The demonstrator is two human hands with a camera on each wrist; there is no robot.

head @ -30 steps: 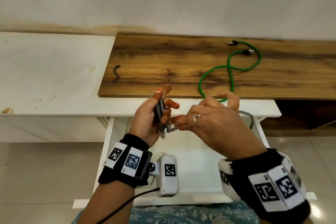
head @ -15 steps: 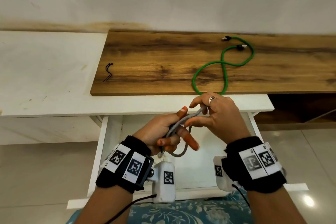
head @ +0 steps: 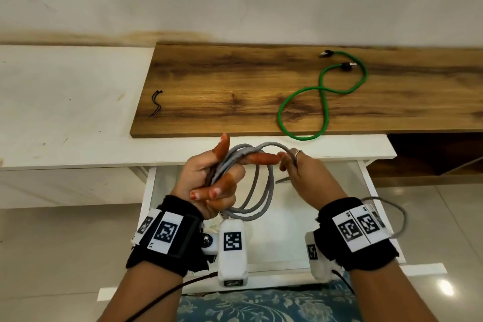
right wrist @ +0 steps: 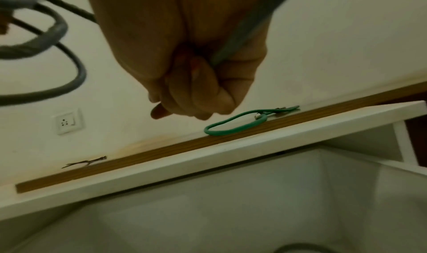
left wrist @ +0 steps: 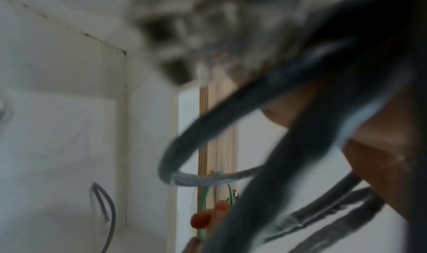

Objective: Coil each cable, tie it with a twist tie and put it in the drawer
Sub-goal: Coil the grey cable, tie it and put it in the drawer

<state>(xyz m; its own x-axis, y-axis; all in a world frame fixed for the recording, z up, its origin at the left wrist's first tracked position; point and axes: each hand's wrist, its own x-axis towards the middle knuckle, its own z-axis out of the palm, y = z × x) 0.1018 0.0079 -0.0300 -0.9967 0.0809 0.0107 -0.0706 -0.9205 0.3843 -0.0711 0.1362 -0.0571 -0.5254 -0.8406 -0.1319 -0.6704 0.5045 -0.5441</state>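
Observation:
A grey cable hangs in several loops above the open white drawer. My left hand grips the bunched loops, index finger pointing right. My right hand is fisted round the cable's loose strand, which trails past my right wrist. The left wrist view shows the grey cable's loops, blurred. A green cable lies in a figure eight on the wooden board. Black twist ties lie at the board's left end. In the right wrist view, the green cable and the twist ties show on the board's edge.
The wooden board rests on a white cabinet top against a white wall. A wall socket sits above the counter. The floor is glossy tile, with a blue patterned mat below the drawer front.
The grey cable has gone from a small bundle in my left hand to wide loops. My right hand has drawn the strand rightward and my hands have moved apart.

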